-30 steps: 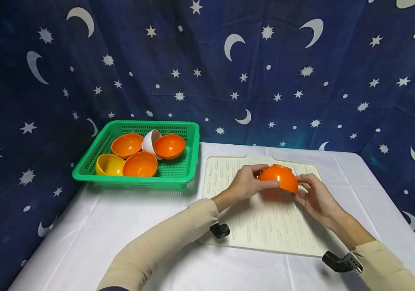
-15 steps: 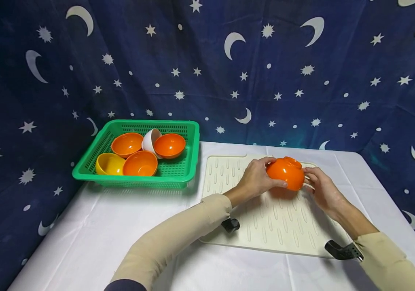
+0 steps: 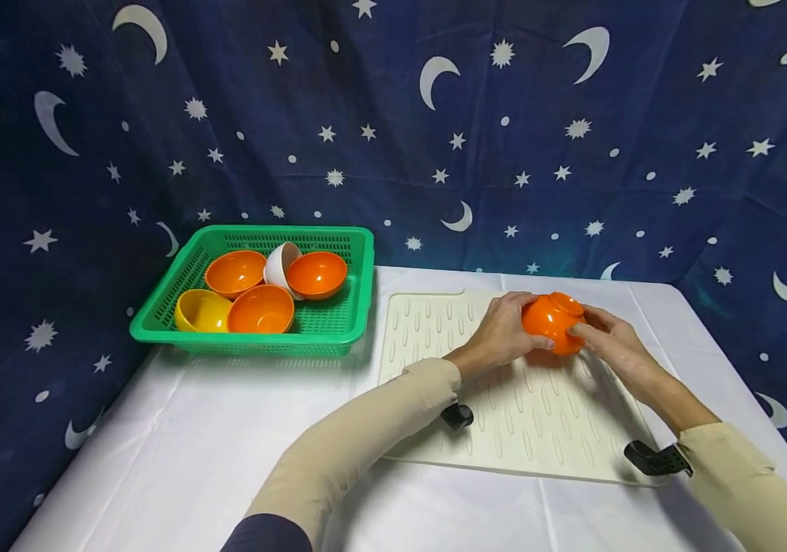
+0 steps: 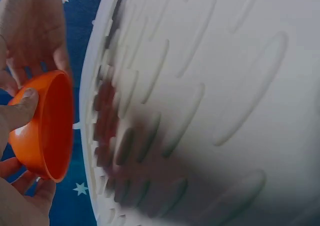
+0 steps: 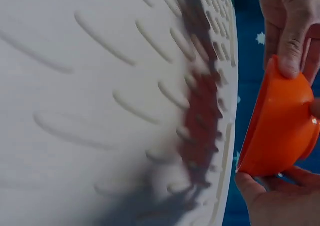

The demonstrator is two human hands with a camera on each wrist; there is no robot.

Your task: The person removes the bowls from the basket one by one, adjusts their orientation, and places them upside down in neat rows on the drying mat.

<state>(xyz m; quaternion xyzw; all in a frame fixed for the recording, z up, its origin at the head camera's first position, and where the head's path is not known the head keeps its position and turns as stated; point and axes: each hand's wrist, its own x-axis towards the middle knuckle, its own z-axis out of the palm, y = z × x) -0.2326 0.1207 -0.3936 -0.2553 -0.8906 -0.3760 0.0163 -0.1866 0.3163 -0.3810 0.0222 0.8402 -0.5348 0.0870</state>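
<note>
An orange bowl (image 3: 551,322) is held bottom up and tilted over the cream ridged mat (image 3: 511,429). My left hand (image 3: 504,330) grips its left side, thumb on the near wall and fingers behind. From the right, my right hand (image 3: 614,345) holds it too, its thumb on the outside near the foot ring. The left wrist view shows the bowl (image 4: 45,126) between both hands, its rim facing the mat. Seen from the right wrist, the bowl (image 5: 280,121) has the left hand (image 5: 292,36) above and the right hand (image 5: 280,196) below.
A green basket (image 3: 359,307) stands at the back left, with several orange bowls, a yellow bowl (image 3: 202,310) and a white bowl (image 3: 276,264) inside. A white cloth (image 3: 179,452) covers the table. Dark blue starry fabric (image 3: 380,115) hangs behind.
Both hands have brought the bowl slightly right, and it has turned a little. The right hand has moved in from the rim, its thumb now on the bowl's outside. The basket's bowls stay put.
</note>
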